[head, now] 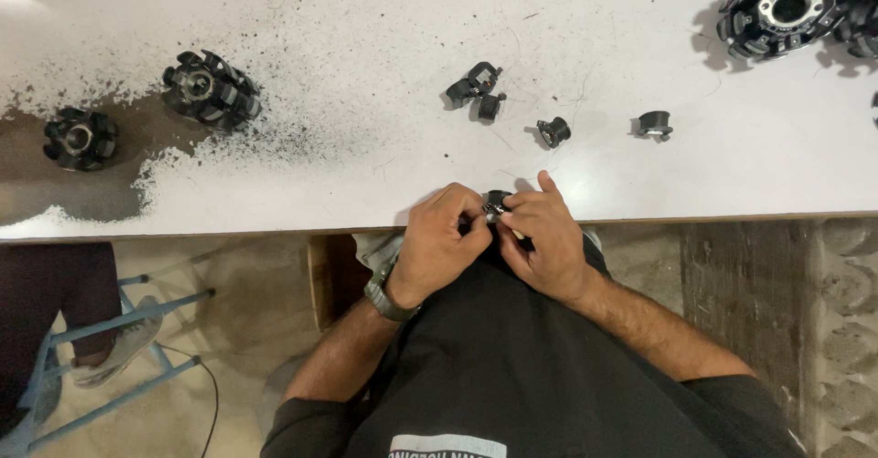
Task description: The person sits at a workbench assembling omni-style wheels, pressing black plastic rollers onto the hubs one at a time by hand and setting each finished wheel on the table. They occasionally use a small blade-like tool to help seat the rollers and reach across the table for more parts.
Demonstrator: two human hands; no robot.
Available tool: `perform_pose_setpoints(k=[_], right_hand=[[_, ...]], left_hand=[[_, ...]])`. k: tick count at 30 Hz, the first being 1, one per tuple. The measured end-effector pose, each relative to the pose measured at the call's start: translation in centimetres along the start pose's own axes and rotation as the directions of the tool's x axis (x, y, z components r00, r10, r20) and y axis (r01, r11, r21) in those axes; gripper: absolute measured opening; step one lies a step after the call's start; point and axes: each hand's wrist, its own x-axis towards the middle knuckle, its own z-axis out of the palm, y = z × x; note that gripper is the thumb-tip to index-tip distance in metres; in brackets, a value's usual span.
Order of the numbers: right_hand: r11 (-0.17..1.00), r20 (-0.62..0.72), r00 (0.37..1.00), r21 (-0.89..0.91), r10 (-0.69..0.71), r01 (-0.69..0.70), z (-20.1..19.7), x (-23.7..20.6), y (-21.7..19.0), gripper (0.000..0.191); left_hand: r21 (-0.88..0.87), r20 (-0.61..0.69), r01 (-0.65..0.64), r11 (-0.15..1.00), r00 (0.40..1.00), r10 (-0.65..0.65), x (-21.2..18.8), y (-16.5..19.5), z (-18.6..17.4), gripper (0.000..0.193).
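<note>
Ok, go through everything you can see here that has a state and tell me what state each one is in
left hand: closed on the small black part, at the table edge
right hand: pinching the same part
small black part: held between both hands, mostly hidden
loose black pieces: lying apart on the white table
black round assemblies: resting on the table, untouched
black debris: scattered over the tabletop

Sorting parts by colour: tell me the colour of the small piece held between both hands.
Black small piece, with a pale bit at the fingertips; head view.

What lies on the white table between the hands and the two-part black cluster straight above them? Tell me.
In the head view, only bare white table top separates the hands' small black part from the black cluster.
</note>
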Motion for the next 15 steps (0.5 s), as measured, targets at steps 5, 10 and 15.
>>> perform_pose_setpoints(k=[5, 10, 15], right_hand=[[0.999, 0.045, 0.999, -0.045, -0.024, 0.026, -0.4, 0.2, -0.1, 0.037], [0.979, 0.016, 1.000, -0.203, 0.008, -0.005, -1.8, 1.3, 1.2, 0.030], [0.960, -0.148, 0.983, -0.239, 0.111, -0.145, -3.7, 1.9, 2.2, 0.024]], left_hand=[[-0.050, 0.029, -0.022, 0.999, 0.999, 0.023, 0.2, 0.3, 0.0, 0.009], [0.265, 0.088, -0.071, 0.962, 0.995, 0.049, 2.9, 0.2, -1.3, 0.020], [0.546, 0.032, -0.178, 0.819, 0.981, 0.191, 10.5, -2.0, -3.3, 0.050]])
